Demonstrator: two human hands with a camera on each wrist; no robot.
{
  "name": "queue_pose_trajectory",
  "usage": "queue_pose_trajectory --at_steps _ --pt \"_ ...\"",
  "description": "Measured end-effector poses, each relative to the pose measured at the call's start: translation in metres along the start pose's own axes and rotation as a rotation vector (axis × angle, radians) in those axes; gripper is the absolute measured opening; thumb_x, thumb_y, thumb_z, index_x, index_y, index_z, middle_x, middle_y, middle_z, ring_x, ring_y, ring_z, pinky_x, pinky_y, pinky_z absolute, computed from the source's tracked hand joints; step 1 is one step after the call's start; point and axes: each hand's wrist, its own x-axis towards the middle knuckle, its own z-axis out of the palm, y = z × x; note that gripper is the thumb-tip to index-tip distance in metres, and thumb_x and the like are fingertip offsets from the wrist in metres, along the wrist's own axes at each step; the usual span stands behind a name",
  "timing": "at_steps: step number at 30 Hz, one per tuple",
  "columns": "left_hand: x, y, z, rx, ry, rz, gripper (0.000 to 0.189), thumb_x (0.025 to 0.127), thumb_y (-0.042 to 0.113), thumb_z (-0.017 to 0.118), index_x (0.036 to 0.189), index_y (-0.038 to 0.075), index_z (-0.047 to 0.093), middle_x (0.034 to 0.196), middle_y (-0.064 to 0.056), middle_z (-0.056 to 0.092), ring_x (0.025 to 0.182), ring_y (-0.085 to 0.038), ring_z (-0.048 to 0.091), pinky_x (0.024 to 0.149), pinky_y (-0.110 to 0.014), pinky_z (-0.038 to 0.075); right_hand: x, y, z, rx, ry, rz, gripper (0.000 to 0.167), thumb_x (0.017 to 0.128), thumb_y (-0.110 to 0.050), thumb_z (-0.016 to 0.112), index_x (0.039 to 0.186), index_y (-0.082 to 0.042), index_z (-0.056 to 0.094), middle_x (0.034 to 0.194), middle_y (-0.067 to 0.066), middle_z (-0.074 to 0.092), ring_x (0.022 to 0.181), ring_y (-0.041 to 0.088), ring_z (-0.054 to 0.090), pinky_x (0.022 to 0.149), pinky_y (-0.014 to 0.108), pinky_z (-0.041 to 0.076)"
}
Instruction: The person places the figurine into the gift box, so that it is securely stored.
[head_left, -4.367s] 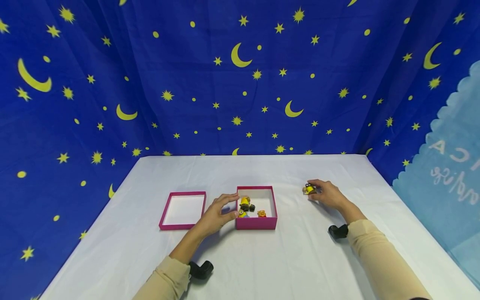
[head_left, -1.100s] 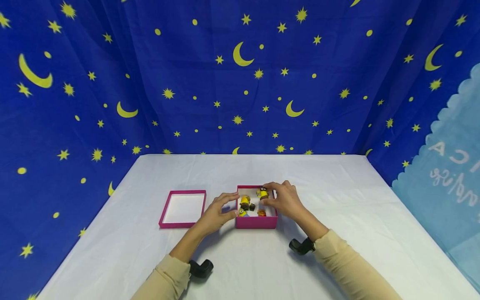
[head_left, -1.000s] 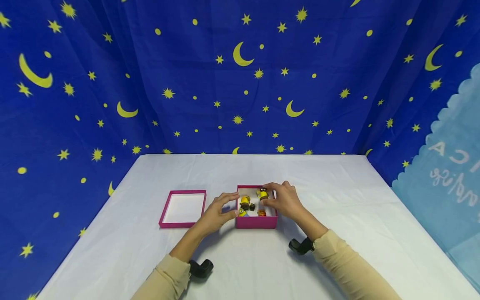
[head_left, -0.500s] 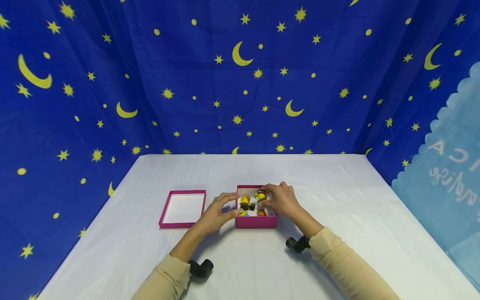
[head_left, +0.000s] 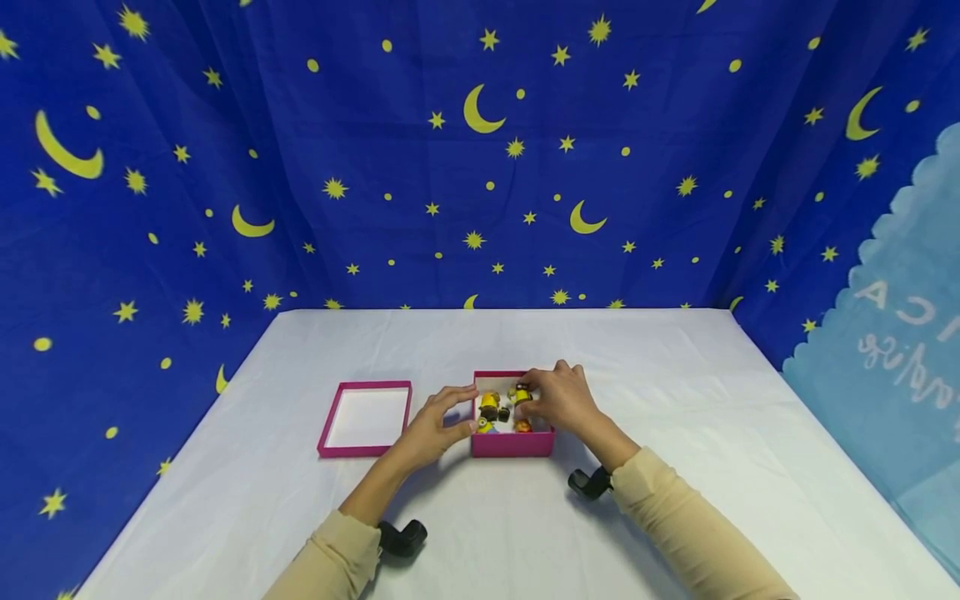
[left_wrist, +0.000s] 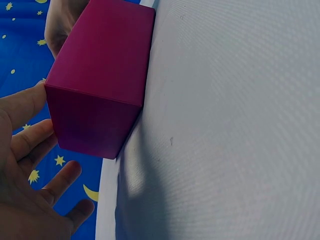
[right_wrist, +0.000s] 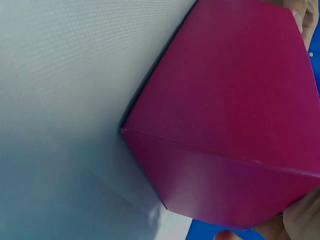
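An open pink box (head_left: 512, 446) stands on the table, its white inside facing up. My left hand (head_left: 433, 429) rests thumb and fingertips on the box's left side; in the left wrist view its other fingers are spread. Inside the box's back right part, my right hand (head_left: 564, 402) pinches a yellow minion figurine (head_left: 521, 395), partly hidden by the fingers. Another yellow figurine (head_left: 491, 406) lies at the left, by a small dark piece (head_left: 504, 413). A one-eyed minion figurine (head_left: 485, 426) and an orange bear-like figurine (head_left: 522, 426) are near the front wall, partly hidden.
A pink-rimmed lid (head_left: 365, 419) lies with its white inside up, left of the box. White cloth (head_left: 675, 367) covers the table. Blue curtains (head_left: 480, 183) with stars and moons stand behind and beside it. A light-blue panel (head_left: 900, 292) hangs at the right.
My right hand has brought the minion figurine leftward from the table into the box, then shifted slightly left and lower with it. My left hand has stayed at the box's left side.
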Motion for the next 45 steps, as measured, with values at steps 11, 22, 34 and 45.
queue_pose_trajectory --at_steps 11,22,34,45 --pt "-0.0002 -0.0006 0.0010 0.005 0.000 -0.014 0.049 0.088 0.016 0.066 0.134 0.010 0.052 0.143 -0.002 0.047 0.139 -0.032 0.029 0.111 -0.057 0.023 0.0034 -0.0027 0.0006 -0.041 -0.058 0.004 0.055 0.068 -0.044 0.081 0.114 -0.016 0.068 0.098 -0.003 0.072 0.087 0.020 0.050 0.076 0.037 0.031" --pt "0.0006 -0.0010 0.0005 0.012 -0.002 0.005 0.050 0.088 0.017 0.066 0.135 0.009 0.051 0.144 -0.005 0.046 0.138 -0.034 0.030 0.110 -0.060 0.023 0.0036 -0.0058 -0.0015 -0.090 -0.076 0.002 0.053 0.067 -0.048 0.080 0.109 -0.017 0.069 0.102 -0.005 0.072 0.088 0.022 0.053 0.077 0.038 0.032" --pt "-0.0002 0.0004 0.0005 -0.009 -0.014 -0.015 0.050 0.088 0.017 0.065 0.136 0.009 0.050 0.144 -0.002 0.045 0.139 -0.032 0.027 0.111 -0.058 0.021 0.0052 -0.0068 0.0003 -0.101 -0.111 0.026 0.043 0.071 -0.046 0.078 0.103 -0.019 0.071 0.097 -0.005 0.072 0.086 0.019 0.051 0.076 0.038 0.031" --pt "0.0006 -0.0004 0.0013 0.009 -0.003 -0.021 0.049 0.088 0.017 0.065 0.135 0.011 0.052 0.143 -0.001 0.046 0.139 -0.031 0.029 0.112 -0.058 0.021 0.0042 -0.0067 -0.0011 -0.112 -0.095 -0.004 0.031 0.078 -0.032 0.076 0.106 -0.021 0.071 0.101 -0.006 0.072 0.083 0.018 0.052 0.074 0.038 0.030"
